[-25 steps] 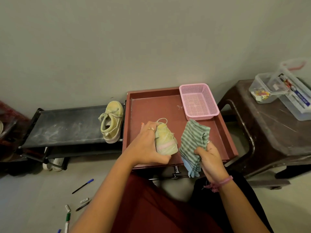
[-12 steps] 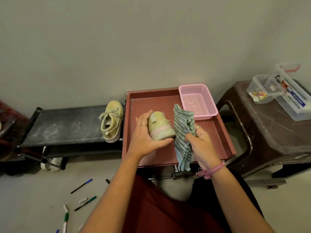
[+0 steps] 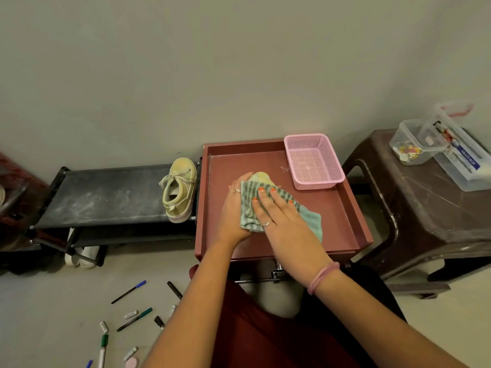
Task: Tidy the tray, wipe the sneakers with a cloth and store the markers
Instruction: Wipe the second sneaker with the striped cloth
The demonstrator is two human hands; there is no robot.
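Wiping is the step now: the right hand (image 3: pixel 281 221) lies flat, pressing the striped cloth (image 3: pixel 309 217) onto the yellow sneaker (image 3: pixel 261 177) over the red tray (image 3: pixel 353 224). The left hand (image 3: pixel 233 208) curls round the sneaker; next I think it must be turned to rub its other side

plain grey wall (image 3: pixel 212 62), pale floor (image 3: pixel 39 314), black bench (image 3: pixel 106 195), brown stool (image 3: pixel 425 208)

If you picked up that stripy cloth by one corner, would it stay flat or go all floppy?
Probably floppy: the striped cloth drapes and wrinkles over the sneaker under the right hand. It looks thin, so likely light. It seems unlikely to slip, since soft fabric tends to cling.
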